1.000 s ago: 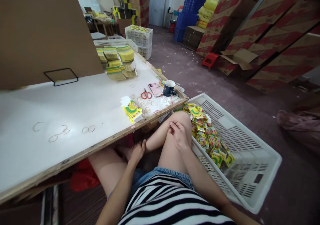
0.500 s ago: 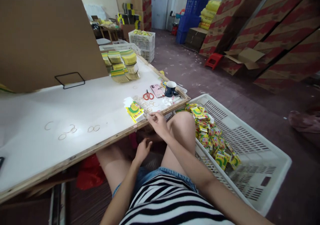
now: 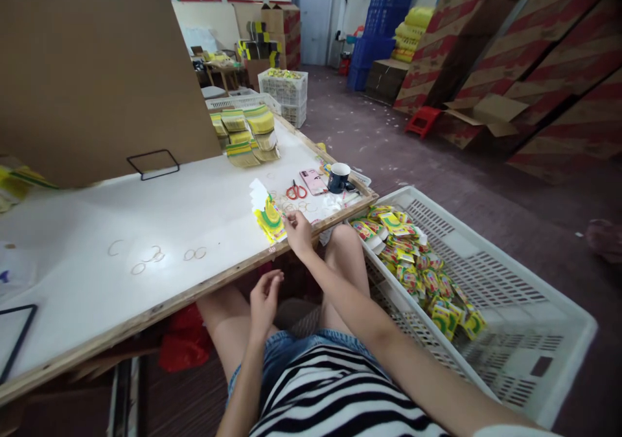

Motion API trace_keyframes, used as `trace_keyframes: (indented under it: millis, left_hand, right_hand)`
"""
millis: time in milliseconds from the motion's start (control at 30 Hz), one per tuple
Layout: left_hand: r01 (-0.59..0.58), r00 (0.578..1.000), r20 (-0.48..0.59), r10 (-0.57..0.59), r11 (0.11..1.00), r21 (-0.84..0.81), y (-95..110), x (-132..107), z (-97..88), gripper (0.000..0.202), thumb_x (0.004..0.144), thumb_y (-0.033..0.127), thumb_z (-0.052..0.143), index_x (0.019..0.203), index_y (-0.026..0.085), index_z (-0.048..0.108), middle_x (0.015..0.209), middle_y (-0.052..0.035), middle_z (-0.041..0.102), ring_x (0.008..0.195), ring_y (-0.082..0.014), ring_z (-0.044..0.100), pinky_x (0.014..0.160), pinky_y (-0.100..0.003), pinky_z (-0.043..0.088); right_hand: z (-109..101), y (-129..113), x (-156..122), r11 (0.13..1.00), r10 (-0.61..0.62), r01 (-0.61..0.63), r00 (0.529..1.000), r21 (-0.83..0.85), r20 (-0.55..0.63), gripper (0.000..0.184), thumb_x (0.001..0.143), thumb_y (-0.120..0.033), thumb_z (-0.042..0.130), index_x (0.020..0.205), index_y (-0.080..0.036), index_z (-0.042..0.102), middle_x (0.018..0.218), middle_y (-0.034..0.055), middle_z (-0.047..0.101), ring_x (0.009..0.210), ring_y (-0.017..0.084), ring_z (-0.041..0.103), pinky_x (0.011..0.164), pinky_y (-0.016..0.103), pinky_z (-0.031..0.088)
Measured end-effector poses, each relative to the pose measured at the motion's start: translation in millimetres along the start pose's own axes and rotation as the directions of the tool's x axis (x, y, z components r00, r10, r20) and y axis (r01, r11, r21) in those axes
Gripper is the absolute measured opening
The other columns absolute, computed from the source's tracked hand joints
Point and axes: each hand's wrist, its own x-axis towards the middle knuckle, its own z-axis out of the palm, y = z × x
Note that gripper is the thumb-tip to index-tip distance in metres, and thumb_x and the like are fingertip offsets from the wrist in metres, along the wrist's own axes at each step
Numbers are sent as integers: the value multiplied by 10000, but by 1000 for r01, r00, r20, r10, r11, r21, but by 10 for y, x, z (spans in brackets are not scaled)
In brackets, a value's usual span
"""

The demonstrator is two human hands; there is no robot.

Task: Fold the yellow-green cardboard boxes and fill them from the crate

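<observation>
My right hand [image 3: 297, 231] rests at the near edge of the white table [image 3: 146, 230], its fingers closed on the side of a small stack of yellow-green packets [image 3: 268, 213] that is tipped up off the surface. My left hand [image 3: 265, 296] hovers below the table edge above my thigh, fingers loosely curled and apart, holding nothing. Loose rubber bands [image 3: 286, 202] lie just behind the stack.
Red scissors [image 3: 295, 191], a pink phone [image 3: 311, 180] and a dark mug [image 3: 337, 177] sit at the table's right end. Bundled packets [image 3: 247, 136] stand farther back. A white crate [image 3: 486, 307] with several packets [image 3: 418, 265] is at my right. Cardboard sheet [image 3: 97, 68] behind.
My right hand rose from my knee to the table edge and took hold of the packet stack, tipping it up. My left hand lifted off my leg.
</observation>
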Motion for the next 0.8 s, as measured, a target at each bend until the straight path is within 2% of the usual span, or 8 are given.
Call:
trace_keyframes:
  millis: [33, 100, 167, 300, 367, 533, 667, 800]
  left_hand:
    - [-1, 999, -42, 0, 1000, -30, 93, 24, -51, 337, 848, 439, 595, 1071, 196, 661, 1050, -85, 714, 987, -249, 666, 912, -384, 513]
    - [-6, 991, -132, -31, 962, -274, 273, 72, -122, 500, 779, 503, 666, 1146, 165, 640, 1142, -117, 692, 1051, -264, 654, 924, -388, 521]
    - [23, 990, -114, -80, 901, -433, 422, 104, -135, 583, 682, 558, 736, 1105, 165, 662, 1099, -125, 712, 1047, -267, 662, 904, -371, 536]
    - [151, 986, 137, -95, 857, -492, 589, 77, -11, 594, 616, 557, 785, 1048, 160, 693, 1043, -139, 731, 1049, -291, 665, 918, -383, 532]
    - [166, 977, 201, -72, 848, -504, 606, 41, 77, 576, 645, 532, 778, 1077, 163, 687, 1087, -151, 717, 1068, -299, 657, 930, -395, 526]
    - [163, 980, 182, -81, 853, -496, 541, 1, 222, 557, 672, 495, 769, 1096, 144, 686, 1149, -177, 688, 1084, -322, 647, 913, -420, 536]
    - [189, 978, 169, -122, 860, -475, 485, -2, 273, 518, 691, 473, 761, 1088, 148, 691, 1105, -152, 711, 1015, -290, 678, 878, -385, 549]
    - [238, 971, 131, -201, 878, -414, 477, -2, 316, 419, 753, 450, 715, 1043, 149, 689, 926, -86, 748, 856, -227, 708, 743, -308, 572]
  right_hand:
    - [-51, -13, -122, 999, 6, -7, 1000, 52, 20, 168, 895, -256, 489, 994, -147, 569, 970, 91, 670, 893, 185, 621, 825, 321, 491]
    - [-148, -20, -411, 989, 22, -32, 997, 145, 73, 207, 882, -323, 521, 999, -160, 573, 889, 54, 686, 799, 163, 643, 733, 288, 521]
    - [-235, -2, -703, 955, 68, -107, 987, 275, 146, 255, 819, -391, 611, 955, -176, 596, 824, 25, 694, 727, 151, 648, 691, 282, 530]
    - [-373, 79, -1056, 619, 235, -435, 897, 654, 374, 378, 606, -419, 812, 845, -190, 630, 784, -2, 694, 705, 139, 642, 695, 277, 519]
    - [-431, 124, -1103, 555, 274, -468, 884, 688, 380, 395, 560, -408, 848, 817, -193, 638, 769, -14, 690, 687, 128, 629, 667, 257, 501]
    - [-548, 194, -1117, 567, 311, -480, 877, 669, 366, 380, 565, -431, 848, 782, -204, 634, 710, -31, 664, 629, 117, 593, 616, 246, 477]
    - [-635, 202, -1157, 673, 287, -429, 902, 602, 322, 370, 595, -439, 826, 815, -211, 636, 766, -15, 679, 721, 142, 624, 713, 276, 509]
    - [-691, 223, -1203, 778, 258, -387, 915, 495, 309, 313, 687, -439, 760, 842, -191, 645, 783, 7, 688, 736, 161, 642, 723, 292, 522]
